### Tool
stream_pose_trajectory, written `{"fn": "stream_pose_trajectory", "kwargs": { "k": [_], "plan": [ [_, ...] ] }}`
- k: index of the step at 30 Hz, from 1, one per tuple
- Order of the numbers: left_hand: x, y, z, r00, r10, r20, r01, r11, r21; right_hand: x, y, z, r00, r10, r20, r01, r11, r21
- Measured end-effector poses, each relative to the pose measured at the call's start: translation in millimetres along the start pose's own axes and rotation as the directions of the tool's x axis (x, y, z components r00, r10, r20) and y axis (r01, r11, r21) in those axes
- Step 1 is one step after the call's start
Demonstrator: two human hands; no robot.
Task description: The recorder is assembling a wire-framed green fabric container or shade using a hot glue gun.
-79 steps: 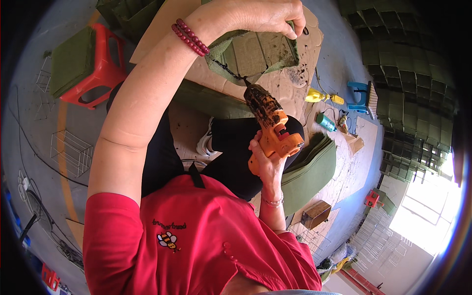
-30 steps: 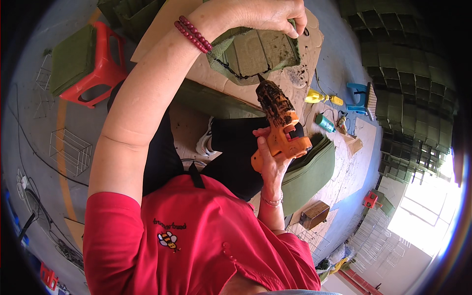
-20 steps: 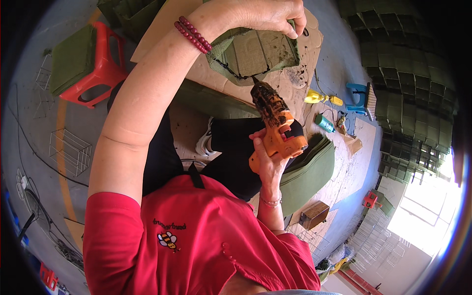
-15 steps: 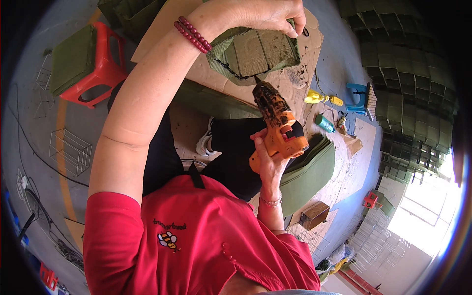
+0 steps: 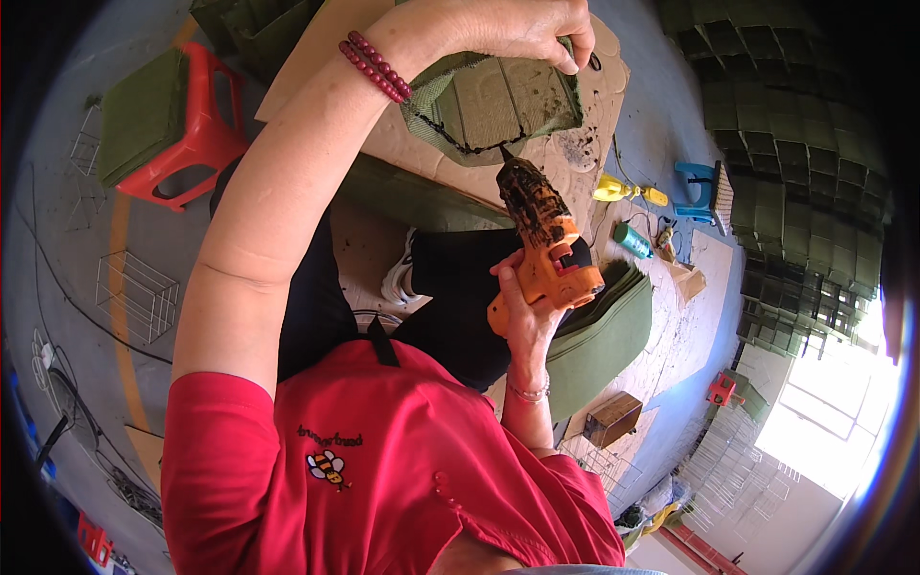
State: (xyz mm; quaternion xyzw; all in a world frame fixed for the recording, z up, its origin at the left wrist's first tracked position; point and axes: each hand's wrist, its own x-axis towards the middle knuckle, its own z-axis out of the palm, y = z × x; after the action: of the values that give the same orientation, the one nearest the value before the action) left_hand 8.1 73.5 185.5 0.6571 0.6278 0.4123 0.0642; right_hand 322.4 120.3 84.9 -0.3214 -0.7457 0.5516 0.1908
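My right hand [image 5: 527, 311] grips an orange glue gun [image 5: 554, 259] by its handle. The front half of the gun is caked in dark residue, and its nozzle points away from me. That tip is at the near edge of a green fabric piece with raised sides [image 5: 484, 105]; whether it touches cannot be told. A dark, uneven line of glue runs along the inner edges of the fabric. My left hand [image 5: 541, 34] reaches over from the left and pinches the piece's far right corner between thumb and fingers. Part of the far side is hidden behind that hand and wrist.
Glue-stained cardboard [image 5: 599, 105] covers the work surface. Folded green fabric [image 5: 599, 345] is stacked by my right arm. A red stool [image 5: 206, 129] bears more green pieces at the left. Wire frames [image 5: 137, 295] stand on the floor; green boxes [image 5: 795, 144] are piled at right.
The glue gun has shifted very slightly to the right, its nozzle staying by the near edge. The fabric piece has tilted a little; my left hand keeps its pinch.
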Motion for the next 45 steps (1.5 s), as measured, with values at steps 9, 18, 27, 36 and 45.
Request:
{"fn": "stream_pose_trajectory", "kwargs": {
  "k": [9,18,27,36,45],
  "plan": [
    [7.3,-8.2,6.5,0.998,-0.055,0.019,0.055,0.998,-0.009,7.0,2.2,-2.0,0.999,-0.023,-0.032,0.025,0.997,0.072],
    [8.6,-5.7,5.5,0.998,-0.062,0.015,0.062,0.998,-0.001,-0.3,5.7,2.4,0.997,0.061,0.05,-0.063,0.997,0.042],
    [1.6,-3.6,-2.1,0.999,-0.051,-0.009,0.051,0.999,-0.019,1.9,-3.9,-0.7,0.999,0.02,-0.028,-0.018,0.998,0.057],
    [14.9,-8.4,3.3,0.996,-0.066,0.053,0.067,0.998,-0.013,10.3,-6.8,-7.2,0.995,-0.05,-0.083,0.054,0.997,0.046],
    [31.3,-18.3,35.5,0.999,0.046,0.012,-0.047,0.999,0.024,9.8,-5.6,-9.2,0.995,-0.023,-0.101,0.015,0.997,-0.073]
  ]
}}
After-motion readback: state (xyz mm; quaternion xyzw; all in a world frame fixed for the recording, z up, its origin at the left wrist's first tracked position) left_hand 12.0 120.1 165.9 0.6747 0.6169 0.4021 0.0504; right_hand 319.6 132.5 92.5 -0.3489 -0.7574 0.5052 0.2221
